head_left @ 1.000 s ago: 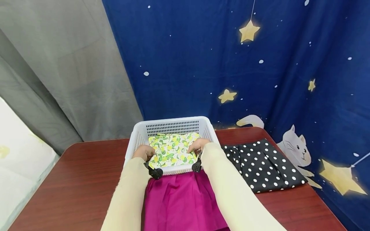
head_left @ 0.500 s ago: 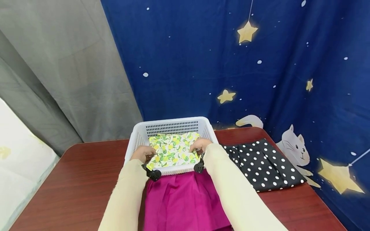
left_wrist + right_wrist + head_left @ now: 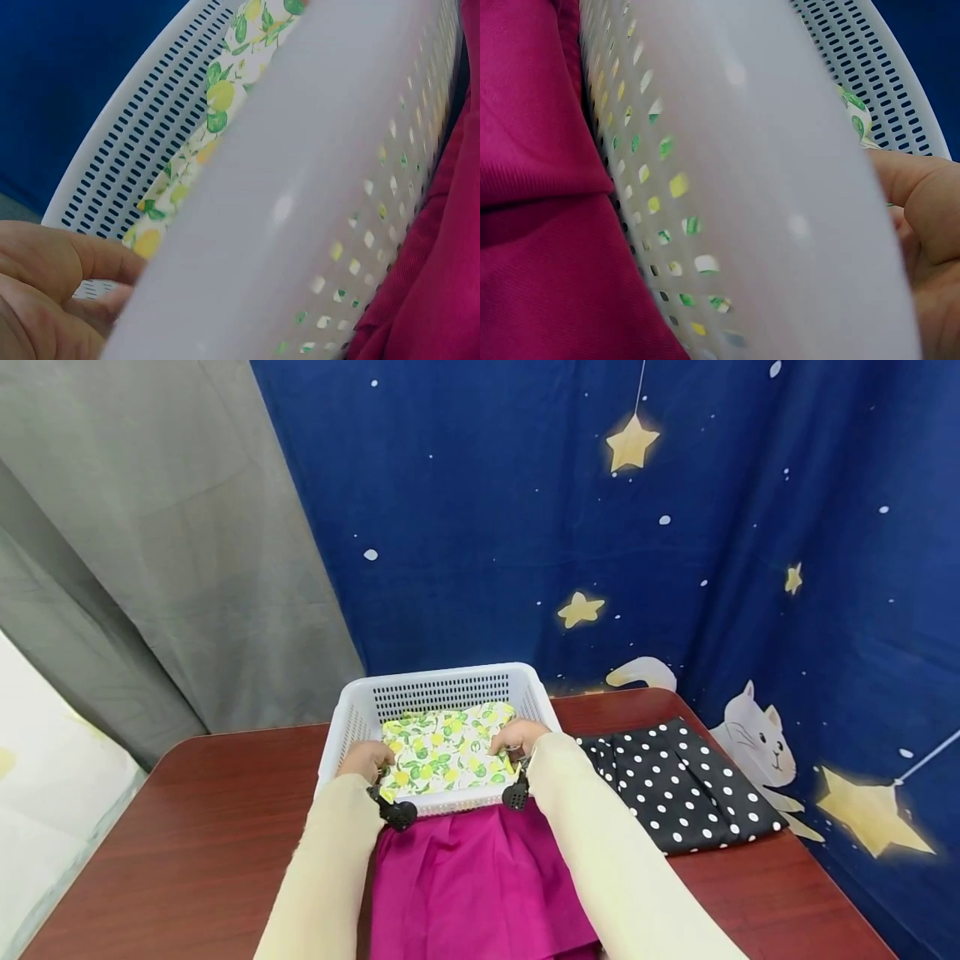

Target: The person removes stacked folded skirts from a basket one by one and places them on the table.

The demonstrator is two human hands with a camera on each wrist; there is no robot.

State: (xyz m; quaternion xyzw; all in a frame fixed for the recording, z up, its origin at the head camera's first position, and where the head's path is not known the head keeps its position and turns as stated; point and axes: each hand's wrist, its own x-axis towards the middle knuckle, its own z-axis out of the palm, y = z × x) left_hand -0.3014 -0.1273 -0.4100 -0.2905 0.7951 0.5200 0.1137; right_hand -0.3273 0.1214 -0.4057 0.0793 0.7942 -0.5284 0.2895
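Note:
Both hands reach into a white perforated plastic basket (image 3: 442,681) in the head view. Inside it lies a folded lemon-print cloth (image 3: 442,747), white with yellow and green. My left hand (image 3: 365,760) holds the cloth's left edge. My right hand (image 3: 519,735) holds the right edge, thumb on top. The left wrist view shows thumb and fingers of the left hand (image 3: 60,292) beside the cloth (image 3: 217,105), fingertips partly behind the basket rim (image 3: 277,172). The near rim (image 3: 780,165) also covers the right hand's fingertips in the right wrist view.
A magenta cloth (image 3: 472,877) lies in front of the basket on the reddish-brown table (image 3: 217,827). A folded black cloth with white dots (image 3: 682,785) lies to the right. Grey and blue curtains (image 3: 465,527) hang behind the table.
The head view has shifted slightly, moving the scene a little left. Both hands remain at the lemon-print cloth's edges, with only small finger shifts. The basket stays in place.

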